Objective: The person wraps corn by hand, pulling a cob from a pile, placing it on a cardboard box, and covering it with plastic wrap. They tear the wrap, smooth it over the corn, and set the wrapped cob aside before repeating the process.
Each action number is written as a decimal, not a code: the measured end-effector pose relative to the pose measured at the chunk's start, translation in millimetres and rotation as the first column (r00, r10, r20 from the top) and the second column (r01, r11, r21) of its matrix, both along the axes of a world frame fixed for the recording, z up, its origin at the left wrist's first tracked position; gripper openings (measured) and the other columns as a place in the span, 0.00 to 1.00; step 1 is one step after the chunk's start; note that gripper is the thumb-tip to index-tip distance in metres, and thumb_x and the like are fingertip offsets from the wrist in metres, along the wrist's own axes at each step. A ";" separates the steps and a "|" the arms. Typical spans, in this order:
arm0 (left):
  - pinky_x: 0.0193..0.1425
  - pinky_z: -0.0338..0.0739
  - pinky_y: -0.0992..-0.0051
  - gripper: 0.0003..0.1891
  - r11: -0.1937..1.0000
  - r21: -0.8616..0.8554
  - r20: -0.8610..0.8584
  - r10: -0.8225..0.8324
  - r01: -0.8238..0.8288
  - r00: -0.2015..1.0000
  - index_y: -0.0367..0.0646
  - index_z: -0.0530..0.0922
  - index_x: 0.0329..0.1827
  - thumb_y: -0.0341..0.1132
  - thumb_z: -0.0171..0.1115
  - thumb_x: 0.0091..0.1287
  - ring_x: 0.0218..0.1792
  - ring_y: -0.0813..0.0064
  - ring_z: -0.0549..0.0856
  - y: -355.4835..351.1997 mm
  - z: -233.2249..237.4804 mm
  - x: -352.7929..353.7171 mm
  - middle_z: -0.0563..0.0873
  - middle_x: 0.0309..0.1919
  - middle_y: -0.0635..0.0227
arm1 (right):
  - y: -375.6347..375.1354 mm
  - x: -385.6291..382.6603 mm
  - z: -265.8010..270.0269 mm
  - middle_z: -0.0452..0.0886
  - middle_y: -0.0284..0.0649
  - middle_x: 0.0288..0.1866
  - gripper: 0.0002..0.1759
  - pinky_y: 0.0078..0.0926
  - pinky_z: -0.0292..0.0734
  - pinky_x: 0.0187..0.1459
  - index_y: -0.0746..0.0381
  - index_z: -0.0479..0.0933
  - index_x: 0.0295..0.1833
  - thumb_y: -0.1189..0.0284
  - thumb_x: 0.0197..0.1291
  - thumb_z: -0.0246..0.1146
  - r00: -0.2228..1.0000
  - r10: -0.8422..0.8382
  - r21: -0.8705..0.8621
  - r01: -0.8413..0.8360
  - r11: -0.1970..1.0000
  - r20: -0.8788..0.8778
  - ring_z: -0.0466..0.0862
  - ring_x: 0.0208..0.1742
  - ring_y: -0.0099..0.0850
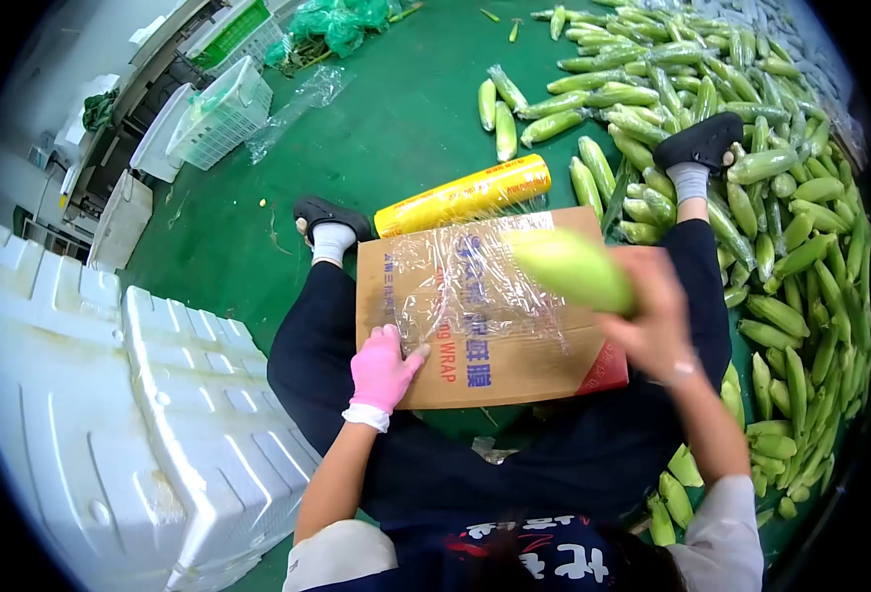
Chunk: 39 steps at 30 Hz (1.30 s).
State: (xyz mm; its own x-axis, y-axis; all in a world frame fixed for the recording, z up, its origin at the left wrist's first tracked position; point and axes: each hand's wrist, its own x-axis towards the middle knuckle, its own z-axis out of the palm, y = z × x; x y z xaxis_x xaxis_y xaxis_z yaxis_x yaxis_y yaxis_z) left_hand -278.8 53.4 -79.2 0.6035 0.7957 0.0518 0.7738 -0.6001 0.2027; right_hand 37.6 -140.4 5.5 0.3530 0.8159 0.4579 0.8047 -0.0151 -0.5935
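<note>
At eight o'clock on a cardboard carton (539, 367), the left hand (384, 369), in a pink glove with a white cuff, rests near the edge with its thumb spread from the fingers; whether it pinches anything cannot be told. Toward three o'clock, the bare right hand (652, 314), blurred by motion, is closed around one end of a green-husked ear of corn (571, 268); the ear, blurred too, hangs over the carton at two o'clock, its far end aimed toward ten. Clear film (460, 271) lies wrinkled across the carton's top, over blue and red print. Dark trousers (312, 326) flank the carton on both sides. Just past its twelve o'clock edge lies a yellow roll (460, 197). A black left shoe (335, 217) stands at ten o'clock, a right shoe (697, 143) between one and two, among more corn. That heap of corn (800, 257) sweeps from one round to four o'clock on the green floor (406, 109), several ears glossy with clear wrapping. White foam boxes (213, 424) stand between eight and nine, a white basket (220, 123) toward ten, and green plastic (341, 25) at eleven.
</note>
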 end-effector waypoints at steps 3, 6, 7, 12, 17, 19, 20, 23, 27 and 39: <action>0.39 0.79 0.55 0.13 0.997 0.006 0.025 -0.072 0.072 0.997 0.42 0.75 0.38 0.43 0.62 0.69 0.35 0.48 0.84 14.8 -14.5 -11.9 0.83 0.34 0.54 | 97.4 -64.1 -64.9 0.75 0.48 0.56 0.35 0.38 0.74 0.60 0.62 0.74 0.65 0.69 0.48 0.73 0.928 0.278 0.064 -0.270 0.961 -0.249 0.77 0.58 0.47; 0.37 0.79 0.56 0.11 0.992 -0.105 -0.054 -0.073 0.067 0.996 0.41 0.77 0.35 0.41 0.61 0.68 0.33 0.50 0.85 16.7 -4.5 -21.7 0.84 0.30 0.54 | 128.1 -79.3 -91.3 0.74 0.47 0.56 0.35 0.38 0.75 0.59 0.61 0.74 0.66 0.69 0.49 0.73 0.907 0.354 -0.008 -0.366 0.931 -0.230 0.77 0.57 0.47; 0.37 0.79 0.56 0.11 0.992 -0.108 -0.050 -0.072 0.066 0.996 0.41 0.77 0.35 0.41 0.61 0.68 0.33 0.50 0.85 16.7 4.5 -28.4 0.84 0.30 0.54 | 128.5 -78.3 -94.7 0.75 0.47 0.55 0.36 0.39 0.75 0.59 0.60 0.73 0.66 0.68 0.50 0.74 0.906 0.393 -0.080 -0.409 0.909 -0.160 0.77 0.56 0.47; 0.28 0.73 0.73 0.13 0.337 -0.937 0.289 0.607 0.090 0.740 0.37 0.76 0.28 0.33 0.56 0.71 0.21 0.74 0.78 4.0 57.2 -63.4 0.78 0.20 0.70 | 95.2 -67.2 -80.6 0.75 0.47 0.56 0.39 0.39 0.74 0.61 0.60 0.73 0.68 0.67 0.48 0.76 0.821 0.558 -0.336 -0.564 0.754 -0.123 0.77 0.58 0.46; 0.43 0.76 0.72 0.15 0.739 -0.639 0.744 0.524 0.213 0.414 0.36 0.81 0.42 0.42 0.61 0.72 0.34 0.68 0.82 -12.1 16.8 5.5 0.82 0.31 0.63 | 128.5 -61.0 -68.5 0.77 0.46 0.55 0.38 0.40 0.71 0.62 0.58 0.72 0.70 0.64 0.51 0.75 0.720 0.653 -0.503 -0.665 0.552 -0.235 0.74 0.59 0.48; 0.49 0.77 0.69 0.18 0.802 -0.553 0.764 0.379 0.228 0.523 0.37 0.81 0.48 0.45 0.63 0.71 0.40 0.64 0.83 -10.6 11.7 24.1 0.84 0.36 0.61 | 126.4 -58.4 -70.3 0.76 0.45 0.57 0.39 0.42 0.66 0.63 0.60 0.73 0.67 0.61 0.50 0.76 0.754 0.649 -0.545 -0.588 0.598 -0.102 0.72 0.60 0.48; 0.54 0.75 0.66 0.23 0.950 -0.185 0.650 -0.074 0.252 0.756 0.38 0.80 0.52 0.49 0.67 0.66 0.46 0.62 0.82 -8.2 18.8 31.7 0.83 0.42 0.60 | 116.5 -59.3 -70.9 0.76 0.45 0.57 0.39 0.42 0.66 0.63 0.60 0.73 0.67 0.61 0.50 0.76 0.767 0.634 -0.545 -0.575 0.610 -0.098 0.72 0.60 0.48; 0.60 0.72 0.60 0.33 0.894 0.099 0.212 -0.449 0.438 0.868 0.40 0.78 0.58 0.53 0.73 0.55 0.54 0.57 0.79 8.7 17.9 45.0 0.82 0.50 0.58 | 70.6 -72.5 -85.8 0.74 0.46 0.54 0.29 0.44 0.69 0.58 0.59 0.75 0.55 0.60 0.50 0.76 0.994 0.089 -0.116 -0.082 0.990 0.056 0.73 0.55 0.50; 0.59 0.73 0.59 0.36 0.856 -0.008 0.075 -0.515 0.517 0.854 0.40 0.78 0.56 0.53 0.78 0.48 0.53 0.55 0.79 25.0 14.8 47.6 0.82 0.48 0.56 | 14.4 -72.4 -97.3 0.75 0.46 0.46 0.22 0.42 0.72 0.53 0.61 0.76 0.51 0.66 0.53 0.74 0.986 -0.122 -0.216 0.143 0.966 0.109 0.76 0.51 0.49; 0.54 0.78 0.58 0.33 0.692 -0.413 0.141 -0.594 0.593 0.792 0.36 0.75 0.53 0.52 0.75 0.54 0.49 0.51 0.81 -71.3 29.8 8.3 0.80 0.44 0.52 | -59.9 -135.9 -60.5 0.78 0.54 0.52 0.16 0.40 0.77 0.55 0.69 0.77 0.55 0.73 0.63 0.64 0.979 0.080 -0.171 -0.112 0.979 -0.185 0.80 0.53 0.49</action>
State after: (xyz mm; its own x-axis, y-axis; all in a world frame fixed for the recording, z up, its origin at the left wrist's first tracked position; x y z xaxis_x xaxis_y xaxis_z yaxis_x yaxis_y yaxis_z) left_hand -270.5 -17.9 -49.4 0.9571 0.2130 -0.1965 0.2869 -0.7916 0.5394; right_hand -98.3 -200.3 -55.0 0.3309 0.9131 0.2382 0.6904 -0.0622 -0.7207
